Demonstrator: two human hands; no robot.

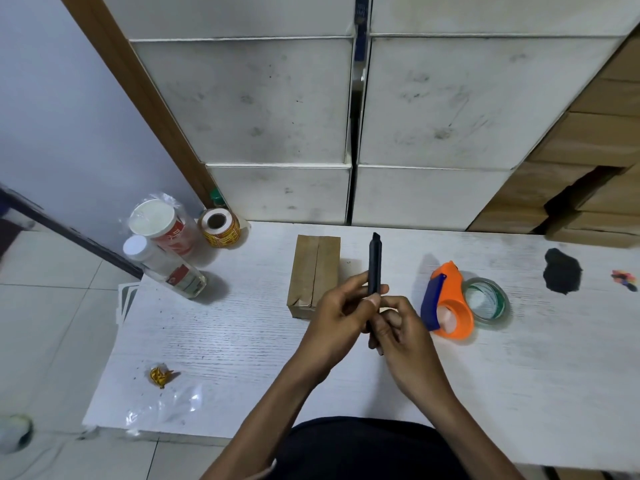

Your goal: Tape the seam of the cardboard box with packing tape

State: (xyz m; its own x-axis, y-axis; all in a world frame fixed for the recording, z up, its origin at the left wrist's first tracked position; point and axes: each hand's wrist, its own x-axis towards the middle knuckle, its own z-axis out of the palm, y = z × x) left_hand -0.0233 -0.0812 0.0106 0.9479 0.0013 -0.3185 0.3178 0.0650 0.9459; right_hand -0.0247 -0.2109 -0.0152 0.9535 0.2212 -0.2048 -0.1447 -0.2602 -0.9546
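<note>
Both hands, left (334, 315) and right (398, 327), grip black cutter (374, 268) beside cardboard box (313, 275).

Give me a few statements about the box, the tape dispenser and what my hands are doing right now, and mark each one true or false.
1. Both hands hold a black utility knife. True.
2. The cardboard box sits to the right of the tape dispenser. False: it sits to its left.
3. The right hand grips the tape dispenser. False: the dispenser lies untouched on the table.
4. The left hand is in front of the box's near corner. True.
</note>
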